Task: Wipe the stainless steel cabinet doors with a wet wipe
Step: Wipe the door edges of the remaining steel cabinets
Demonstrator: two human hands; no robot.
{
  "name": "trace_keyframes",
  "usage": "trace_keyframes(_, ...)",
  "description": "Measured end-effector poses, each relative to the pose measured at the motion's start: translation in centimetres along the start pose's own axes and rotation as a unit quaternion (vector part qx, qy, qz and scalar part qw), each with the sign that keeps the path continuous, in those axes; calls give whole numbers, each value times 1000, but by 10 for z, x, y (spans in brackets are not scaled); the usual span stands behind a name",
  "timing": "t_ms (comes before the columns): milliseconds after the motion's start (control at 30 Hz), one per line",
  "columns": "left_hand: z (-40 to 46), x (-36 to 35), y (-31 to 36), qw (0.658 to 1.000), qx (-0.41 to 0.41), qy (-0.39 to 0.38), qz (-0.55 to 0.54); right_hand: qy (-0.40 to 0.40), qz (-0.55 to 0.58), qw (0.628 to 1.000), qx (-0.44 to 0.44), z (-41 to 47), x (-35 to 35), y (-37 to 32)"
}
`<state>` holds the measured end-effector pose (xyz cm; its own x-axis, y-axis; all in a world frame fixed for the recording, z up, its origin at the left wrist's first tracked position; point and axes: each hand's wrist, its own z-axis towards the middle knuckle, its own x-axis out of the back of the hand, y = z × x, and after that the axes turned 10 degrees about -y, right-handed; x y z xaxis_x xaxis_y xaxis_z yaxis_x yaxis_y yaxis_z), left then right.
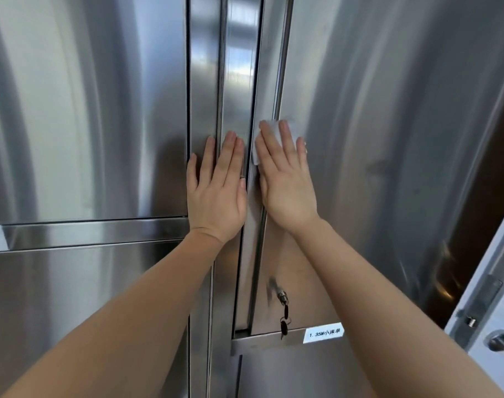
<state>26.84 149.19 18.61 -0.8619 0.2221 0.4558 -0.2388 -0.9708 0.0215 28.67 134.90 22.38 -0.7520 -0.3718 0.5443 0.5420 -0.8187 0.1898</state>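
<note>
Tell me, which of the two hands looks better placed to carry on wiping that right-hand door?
The right hand. It lies flat on the wet wipe, pressing it to the right door. The left hand is bare, resting on the centre strip.

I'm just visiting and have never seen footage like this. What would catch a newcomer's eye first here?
Two bare hands pressed flat on shiny steel cabinet doors: the right hand holds a white wet wipe against the right door's edge, and the left hand rests on the centre strip. Lower down, keys hang from a lock, beside a small white label.
</note>
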Motion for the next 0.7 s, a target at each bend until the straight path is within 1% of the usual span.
trace_keyframes(100, 0, 0, 1, 1000, 5, 0, 2, -37, 11, 999, -3, -61, -30, -18)
trace_keyframes(167, 0, 1, 2, 1000, 5, 0, 0, -78, -12, 997, -4, -115, -54, -39)
trace_keyframes(233, 0, 1, 3, 1000, 6, -2, 0, -97, -23, 995, -14, -149, -68, -51)
trace_keyframes(300, 0, 1, 3, 1000, 9, 1, 2, -101, -26, 994, -16, -146, -69, -51)
trace_keyframes(367, 0, 1, 3, 1000, 10, 4, 3, -97, -31, 995, -17, -117, -56, -43)
trace_keyframes(467, 1, 2, 4, 1000, 11, 10, 0, -54, 9, 998, -33, -56, -29, -27)
trace_keyframes(533, 0, 2, 5, 1000, 12, 11, -2, -30, 30, 998, -35, -31, -18, -20)
trace_keyframes(600, 0, 3, 6, 1000, 13, 9, -3, -14, 62, 997, -36, -32, -21, -22)
trace_keyframes(700, 0, 5, 6, 1000, 16, 4, -8, -35, 114, 990, -79, -89, -51, -52)
